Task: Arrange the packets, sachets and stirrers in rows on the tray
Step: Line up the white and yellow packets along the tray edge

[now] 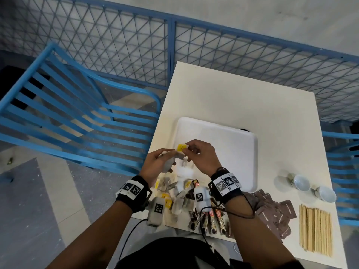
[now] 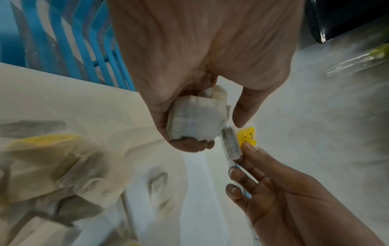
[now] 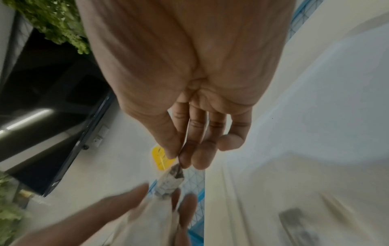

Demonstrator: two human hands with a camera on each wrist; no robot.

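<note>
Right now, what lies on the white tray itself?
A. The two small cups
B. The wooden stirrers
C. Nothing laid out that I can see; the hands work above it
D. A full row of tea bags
C. In the head view the tray shows bare white, while the left hand grips tea bags and the right hand pinches a yellow tag above it; stirrers and cups sit on the table.

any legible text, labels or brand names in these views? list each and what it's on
No text reads clearly in any view.
Yellow tea bag tag, pinched between both hands: dark print, too blurred to read.
Stick sachets: red labels, too small to read.
Brown packets: pale print, too small to read.
Wristband markers: black-and-white square codes, no letters.
</note>
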